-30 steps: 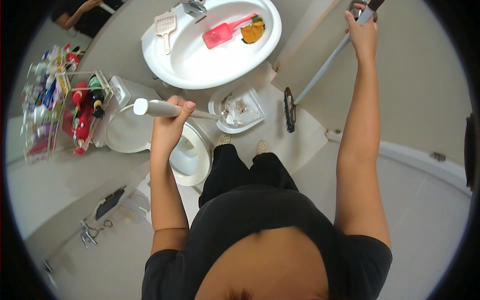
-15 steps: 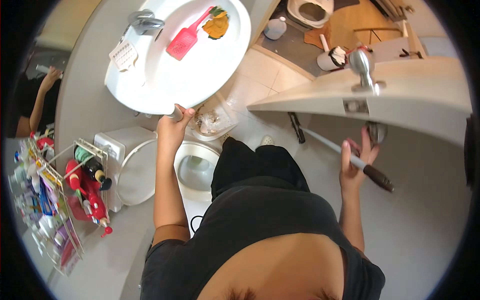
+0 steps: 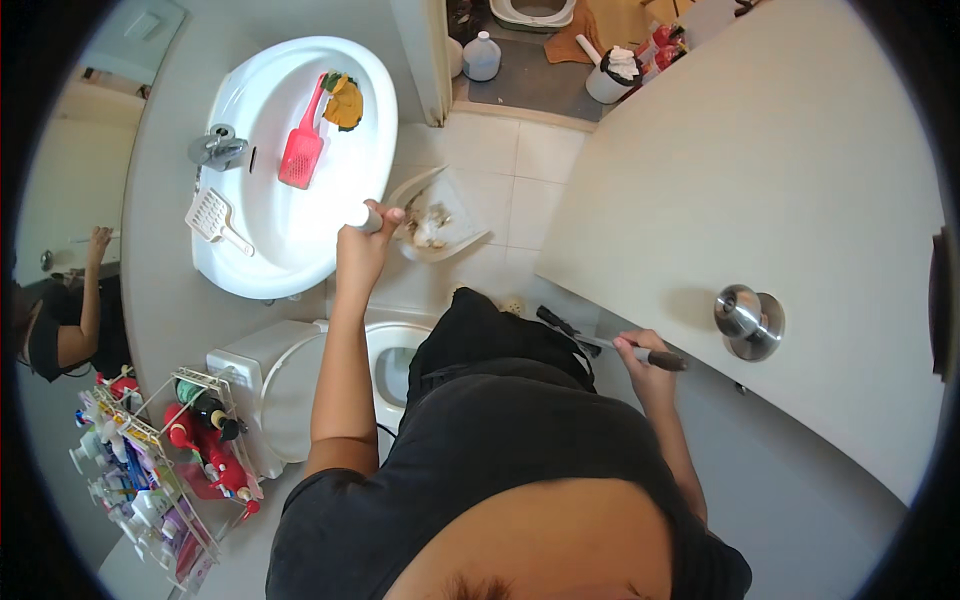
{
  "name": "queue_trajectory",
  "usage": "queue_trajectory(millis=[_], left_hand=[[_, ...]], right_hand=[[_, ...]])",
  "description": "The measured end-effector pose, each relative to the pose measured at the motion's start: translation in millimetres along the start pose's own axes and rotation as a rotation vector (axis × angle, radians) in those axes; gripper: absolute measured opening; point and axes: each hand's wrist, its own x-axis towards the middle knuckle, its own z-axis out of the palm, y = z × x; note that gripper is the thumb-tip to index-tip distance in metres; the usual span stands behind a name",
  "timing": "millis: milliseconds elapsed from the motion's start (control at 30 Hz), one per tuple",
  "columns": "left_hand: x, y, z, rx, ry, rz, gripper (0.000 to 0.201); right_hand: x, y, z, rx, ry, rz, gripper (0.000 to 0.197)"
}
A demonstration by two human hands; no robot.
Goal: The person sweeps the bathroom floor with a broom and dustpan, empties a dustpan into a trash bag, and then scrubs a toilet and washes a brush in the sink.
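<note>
Dustpan (image 3: 467,238) is just right of the sink (image 3: 345,225), left hand (image 3: 361,260) gripping its handle (image 3: 364,217); right hand (image 3: 650,372) clutches a broom (image 3: 558,320) further right, btw.

white dustpan (image 3: 464,222) (scoop (image 3: 301,160) bright pink)

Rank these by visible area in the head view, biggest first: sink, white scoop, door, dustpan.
1. door
2. sink
3. dustpan
4. white scoop

Nearness to the camera may enlarge some.

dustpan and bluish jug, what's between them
In the head view, bare pale tiles, the doorway sill and grey floor lie between the dustpan and the bluish jug.
</note>
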Motion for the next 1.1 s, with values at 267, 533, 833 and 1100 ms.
queue_trajectory(millis=[267, 533, 833, 1100], left_hand=[[86.5, 13.9, 43.7, -0.101, 0.028, 0.122, 0.036], [219.3, -24.3, 77.0, -0.374, -0.074, -0.079, 0.033], [385.6, -79.8, 106.1, -0.609, 0.056, -0.327, 0.029], [553.1, -71.3, 158.6, -0.74, 0.326, -0.427, 0.028]], right_hand=[[43.7, 46.3, 71.3, -0.06, 0.148, -0.074, 0.017], [171.3, 6.2, 141.2, -0.12, 0.043, 0.363, 0.028], [381.9, -69.6, 195.3, 0.254, -0.044, 0.539, 0.03], [597.5, -102.0, 172.4, 0.764, -0.183, 0.396, 0.028]])
